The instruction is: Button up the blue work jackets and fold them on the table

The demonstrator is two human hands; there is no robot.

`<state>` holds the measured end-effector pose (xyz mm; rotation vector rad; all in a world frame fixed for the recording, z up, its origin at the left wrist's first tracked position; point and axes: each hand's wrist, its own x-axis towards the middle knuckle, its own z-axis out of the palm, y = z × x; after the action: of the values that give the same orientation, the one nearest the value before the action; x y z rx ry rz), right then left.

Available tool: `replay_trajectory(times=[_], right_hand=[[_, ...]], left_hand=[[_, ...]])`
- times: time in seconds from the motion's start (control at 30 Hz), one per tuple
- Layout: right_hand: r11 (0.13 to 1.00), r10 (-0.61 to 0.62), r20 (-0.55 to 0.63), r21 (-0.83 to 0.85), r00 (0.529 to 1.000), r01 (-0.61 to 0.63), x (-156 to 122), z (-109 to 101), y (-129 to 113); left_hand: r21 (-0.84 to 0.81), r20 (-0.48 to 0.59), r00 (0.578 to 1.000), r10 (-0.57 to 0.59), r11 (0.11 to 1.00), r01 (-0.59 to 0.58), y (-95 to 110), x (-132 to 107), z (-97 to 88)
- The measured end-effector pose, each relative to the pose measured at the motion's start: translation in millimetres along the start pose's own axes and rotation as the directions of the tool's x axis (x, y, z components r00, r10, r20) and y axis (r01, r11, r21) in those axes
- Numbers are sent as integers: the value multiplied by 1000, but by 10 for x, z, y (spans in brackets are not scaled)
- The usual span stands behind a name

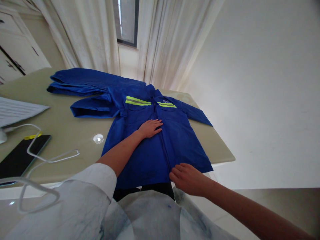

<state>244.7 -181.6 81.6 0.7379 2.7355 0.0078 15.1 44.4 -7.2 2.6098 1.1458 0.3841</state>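
Note:
A blue work jacket with yellow-and-silver reflective strips across the chest lies front up on the table, its hem at the near edge. My left hand rests flat on the jacket's middle beside the front opening, fingers stretched out. At the bottom of that opening, my right hand is closed in a pinch on the hem edge of the jacket. What exactly sits between its fingertips is hidden. One sleeve reaches out to the right; the other is bent out to the left.
Blue folded trousers lie behind the jacket on the table. To the left are a printed sheet, a black phone-like slab and a white cable. A wall stands at the right, curtains behind.

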Motion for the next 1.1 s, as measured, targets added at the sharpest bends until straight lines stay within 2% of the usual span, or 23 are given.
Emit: replay_trajectory(times=[0.13, 0.23, 0.37, 0.43, 0.5, 0.6, 0.7, 0.9, 1.0, 1.1], right_hand=[[975, 141, 7, 173, 990, -140, 28, 144, 89], [942, 218, -43, 271, 975, -199, 13, 249, 110], [947, 238, -147, 256, 960, -196, -18, 342, 42], [960, 240, -199, 198, 950, -201, -8, 360, -3], [974, 211, -230, 126, 950, -186, 26, 369, -39], [991, 137, -234, 26, 962, -135, 107, 388, -73], [993, 110, -221, -25, 969, -118, 176, 420, -103], [985, 166, -209, -15, 964, -173, 184, 464, -150], [979, 203, -241, 36, 949, -201, 138, 461, -151], [950, 307, -282, 155, 909, -272, 84, 470, -176]], left_hand=[[60, -86, 996, 20, 998, -15, 59, -19, -64], [146, -169, 982, 85, 987, -60, 278, -127, -176], [147, -101, 979, 175, 976, -159, 809, -543, -208], [98, -77, 968, 237, 968, -230, 1048, -818, -120], [82, -80, 967, 242, 968, -236, 1189, -1054, 1], [85, -72, 976, 206, 976, -200, 1226, -1243, 145], [72, -58, 980, 193, 979, -188, 1182, -1263, 188], [57, -63, 981, 182, 982, -178, 1171, -1248, 150], [81, -99, 990, 98, 993, -90, 1196, -1296, 166], [107, -143, 989, 42, 994, -27, 1237, -1347, 203]])
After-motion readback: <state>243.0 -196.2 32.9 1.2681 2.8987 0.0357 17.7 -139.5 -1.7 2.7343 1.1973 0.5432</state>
